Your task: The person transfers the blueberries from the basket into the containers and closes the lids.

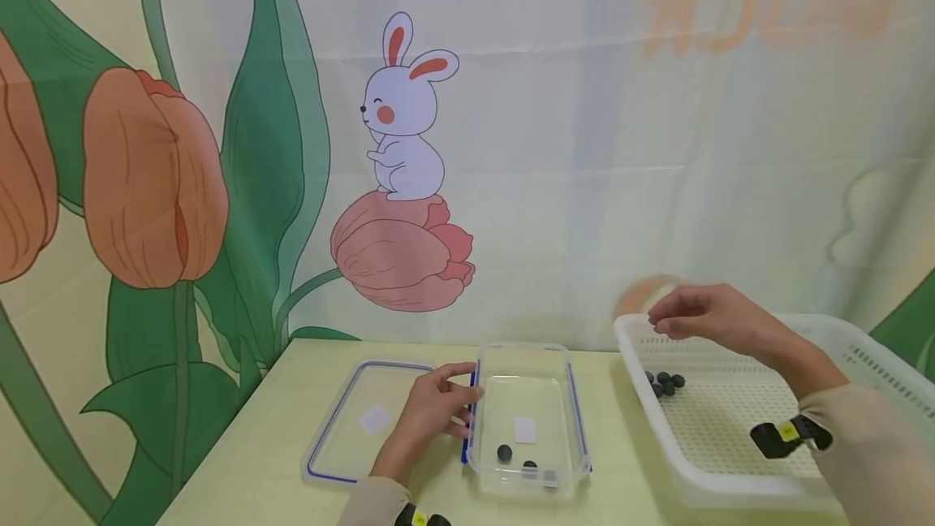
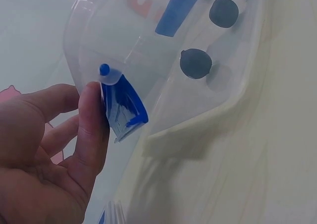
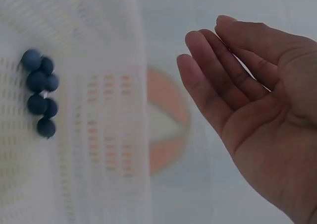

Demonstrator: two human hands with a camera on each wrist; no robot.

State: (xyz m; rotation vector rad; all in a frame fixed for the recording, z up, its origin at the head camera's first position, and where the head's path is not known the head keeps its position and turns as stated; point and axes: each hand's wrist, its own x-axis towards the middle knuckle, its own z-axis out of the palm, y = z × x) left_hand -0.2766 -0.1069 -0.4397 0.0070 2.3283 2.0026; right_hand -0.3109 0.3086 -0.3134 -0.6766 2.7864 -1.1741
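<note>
My left hand [image 1: 431,408] holds the left rim of a clear plastic box [image 1: 523,347], beside its blue side latch [image 2: 121,107]. Three blueberries lie inside the box near its front, one of them a dark blueberry [image 1: 504,453]. In the left wrist view, thumb and fingers meet the box's edge at the latch. My right hand [image 1: 712,316] hovers above the left part of a white perforated basket [image 1: 675,449], fingers loosely bent, with nothing showing in them. Several blueberries [image 3: 37,80] sit clustered in the basket along its left side.
The box's clear lid [image 1: 339,428], edged in blue, lies flat on the pale yellow table [image 1: 256,445] left of the box. A printed curtain [image 1: 555,185] with tulips and a rabbit hangs right behind the table.
</note>
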